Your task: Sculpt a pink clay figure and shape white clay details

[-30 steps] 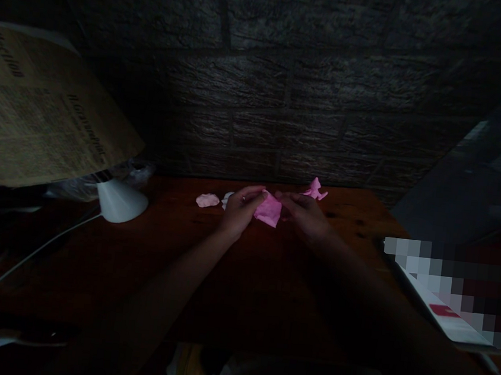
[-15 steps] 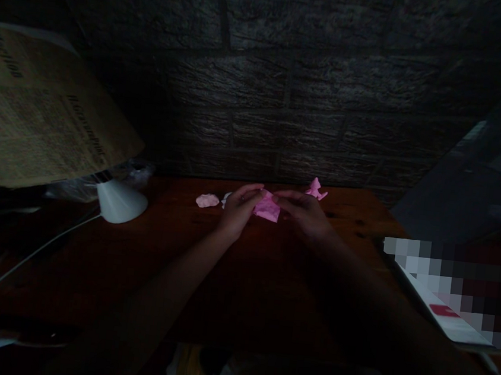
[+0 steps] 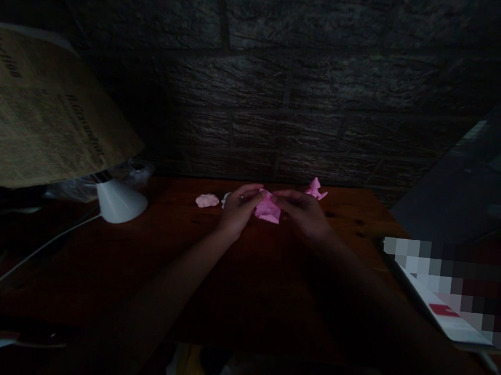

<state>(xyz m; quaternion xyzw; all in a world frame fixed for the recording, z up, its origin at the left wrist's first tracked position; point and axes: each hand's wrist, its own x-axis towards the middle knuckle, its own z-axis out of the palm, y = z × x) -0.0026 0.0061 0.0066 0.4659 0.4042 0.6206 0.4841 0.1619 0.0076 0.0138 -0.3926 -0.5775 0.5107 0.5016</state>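
Note:
A sheet of pink paper (image 3: 268,209), creased and partly folded, is held just above the wooden table. My left hand (image 3: 240,206) pinches its upper left part between thumb and fingers; a ring shows on one finger. On the other side, my right hand (image 3: 301,208) grips the upper right part the same way. Beyond the right hand stands a pink folded paper figure (image 3: 316,189). Left of my hands lies a pale pink, crumpled-looking piece (image 3: 207,200), and a small white thing (image 3: 225,200) is mostly hidden behind the left hand.
A white lamp base (image 3: 121,202) with a newsprint-patterned shade (image 3: 52,113) stands at left, its cord running forward. Clear plastic wrapping (image 3: 74,188) lies behind it. A white device, partly pixelated, (image 3: 455,325) sits at right. A brick-patterned wall (image 3: 258,111) backs the wooden table (image 3: 249,289).
Both hands keep nearly the same place. The pink paper between them has shifted very slightly, with its lower edge looking a little more curled.

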